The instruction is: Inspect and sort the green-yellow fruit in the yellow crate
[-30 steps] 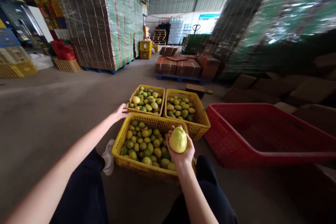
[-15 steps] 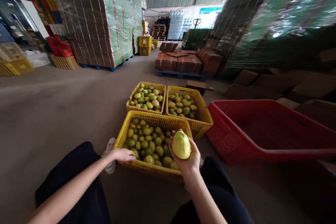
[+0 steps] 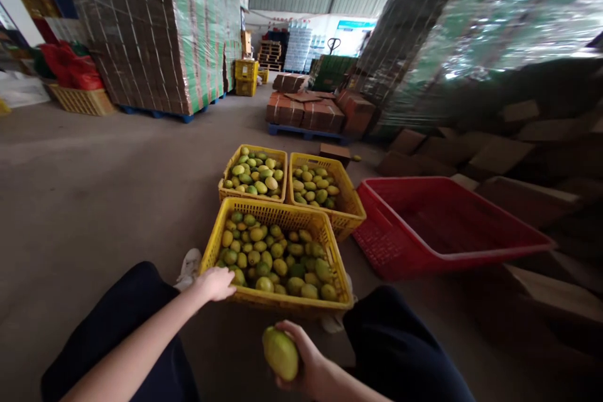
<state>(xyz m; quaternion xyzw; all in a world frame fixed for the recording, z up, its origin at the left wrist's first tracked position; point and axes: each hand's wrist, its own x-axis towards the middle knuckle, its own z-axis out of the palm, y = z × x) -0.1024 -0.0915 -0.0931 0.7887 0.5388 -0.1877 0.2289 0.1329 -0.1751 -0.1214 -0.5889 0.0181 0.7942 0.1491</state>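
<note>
Right hand (image 3: 308,361), closed round one lemon (image 3: 279,352). Left hand (image 3: 215,282), at the edge of a yellow crate (image 3: 301,304); its grip I cannot tell. Beyond it, loose lemons (image 3: 257,234).

The right hand (image 3: 307,359) holds a fruit (image 3: 281,353) near a crate (image 3: 292,217).

The fruit (image 3: 281,353) hides part of my right hand (image 3: 306,358), and my view's near edge crops both forearms (image 3: 153,333).
</note>
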